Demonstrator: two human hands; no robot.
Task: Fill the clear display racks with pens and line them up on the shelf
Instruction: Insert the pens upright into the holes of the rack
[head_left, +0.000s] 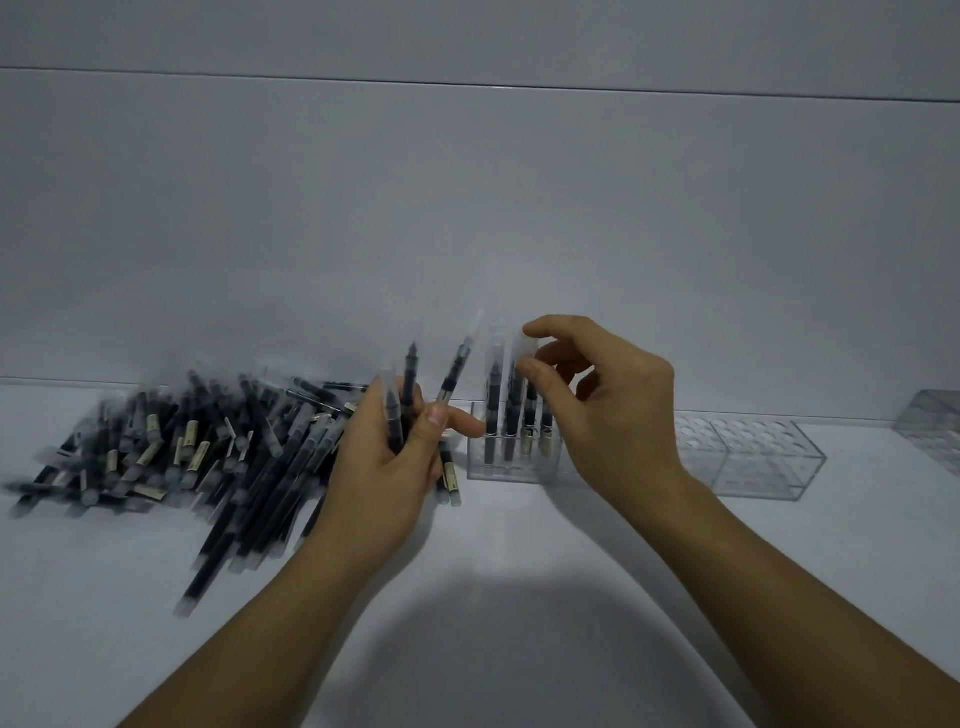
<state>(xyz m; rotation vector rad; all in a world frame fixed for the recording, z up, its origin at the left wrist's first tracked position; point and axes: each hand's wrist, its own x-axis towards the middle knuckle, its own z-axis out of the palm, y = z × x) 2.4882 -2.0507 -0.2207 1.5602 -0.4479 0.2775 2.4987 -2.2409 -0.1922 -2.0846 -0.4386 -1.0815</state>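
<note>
A big heap of black pens with clear caps (171, 447) lies on the white shelf at the left. My left hand (387, 467) grips a small bunch of pens (410, 395), tips fanned upward. Right of it stands a clear display rack (519, 457) with several pens upright in its left holes. My right hand (602, 410) hovers over that rack, thumb and forefinger pinching the clear cap of a standing pen (519, 358).
The clear rack runs on to the right with a section of unfilled round holes (753, 452). Another clear rack (935, 421) sits at the far right edge. A white wall rises right behind the shelf.
</note>
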